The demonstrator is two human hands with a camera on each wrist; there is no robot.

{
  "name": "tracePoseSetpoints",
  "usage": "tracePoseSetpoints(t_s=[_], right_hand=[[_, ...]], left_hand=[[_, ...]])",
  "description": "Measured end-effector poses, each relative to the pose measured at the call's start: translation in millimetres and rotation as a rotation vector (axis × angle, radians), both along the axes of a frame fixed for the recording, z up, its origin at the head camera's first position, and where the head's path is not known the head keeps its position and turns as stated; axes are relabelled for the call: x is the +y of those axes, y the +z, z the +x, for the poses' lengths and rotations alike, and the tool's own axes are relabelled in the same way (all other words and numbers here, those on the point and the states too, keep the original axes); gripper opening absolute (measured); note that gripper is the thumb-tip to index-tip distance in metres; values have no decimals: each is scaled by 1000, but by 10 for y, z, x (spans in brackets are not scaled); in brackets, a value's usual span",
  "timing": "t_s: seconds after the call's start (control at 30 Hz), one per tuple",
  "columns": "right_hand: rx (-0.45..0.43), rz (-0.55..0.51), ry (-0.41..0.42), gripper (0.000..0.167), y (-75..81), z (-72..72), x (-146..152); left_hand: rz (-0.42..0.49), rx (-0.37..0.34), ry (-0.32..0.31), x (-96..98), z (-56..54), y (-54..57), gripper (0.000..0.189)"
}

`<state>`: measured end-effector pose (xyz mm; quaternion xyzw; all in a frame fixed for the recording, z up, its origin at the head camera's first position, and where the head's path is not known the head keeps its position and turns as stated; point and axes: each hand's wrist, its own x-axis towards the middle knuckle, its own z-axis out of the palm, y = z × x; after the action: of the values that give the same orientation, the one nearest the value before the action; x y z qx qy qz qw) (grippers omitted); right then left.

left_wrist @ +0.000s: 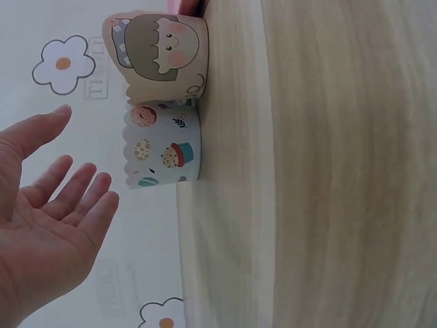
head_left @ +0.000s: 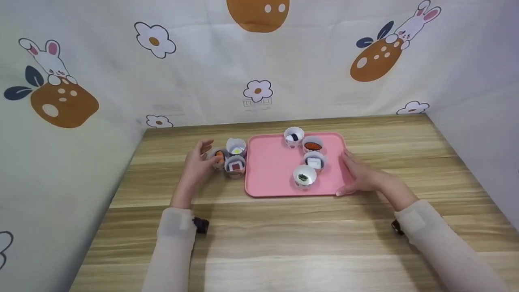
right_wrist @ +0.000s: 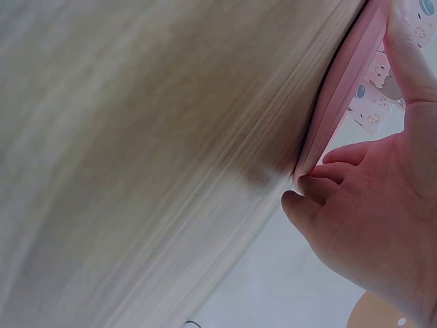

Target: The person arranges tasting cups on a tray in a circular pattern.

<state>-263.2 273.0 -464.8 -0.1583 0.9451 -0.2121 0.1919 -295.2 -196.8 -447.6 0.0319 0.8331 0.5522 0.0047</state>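
My left hand [head_left: 198, 163], its fingers spread, is beside a paper cup with an orange piece [head_left: 220, 158]. In the left wrist view its palm [left_wrist: 48, 253] and fingers stand apart from a cupcake-print cup [left_wrist: 162, 147] and a cup with a girl's face [left_wrist: 164, 55]. Close together with the orange one are a cup with a yellow bit [head_left: 236, 147] and a cup with a dark red piece [head_left: 235, 167]. My right hand [head_left: 360, 175] rests along the right edge of the pink tray [head_left: 267, 170], thumb at its near corner; the right wrist view shows fingertips [right_wrist: 311, 184] touching the rim.
Toward the tray's right half stand a cup with black-banded white food [head_left: 294, 137], one with orange-red food [head_left: 312, 146], one with a white block [head_left: 314, 162] and one with green bits [head_left: 304, 177]. Behind the wooden table [head_left: 259, 235] hangs a printed cloth [head_left: 202, 69].
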Motion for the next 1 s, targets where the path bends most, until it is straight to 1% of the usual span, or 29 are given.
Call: tracePoseSetpoints(t_s=[0.2, 0.33, 0.47, 0.73, 1.0], right_hand=[[2, 5, 0, 132, 6, 7, 6], [3, 5, 2, 133, 2, 9, 8], [2, -6, 2, 132, 9, 14, 7], [-4, -27, 2, 131, 22, 18, 1], [7, -18, 5, 132, -2, 17, 14]], left_hand=[[20, -47, -12, -29, -14, -40, 64], [20, -94, 0, -40, -27, -63, 68], [12, -122, 5, -45, -32, -81, 70], [-3, -133, -4, -30, -67, -137, 72], [-63, -147, -5, -22, -96, -164, 75]])
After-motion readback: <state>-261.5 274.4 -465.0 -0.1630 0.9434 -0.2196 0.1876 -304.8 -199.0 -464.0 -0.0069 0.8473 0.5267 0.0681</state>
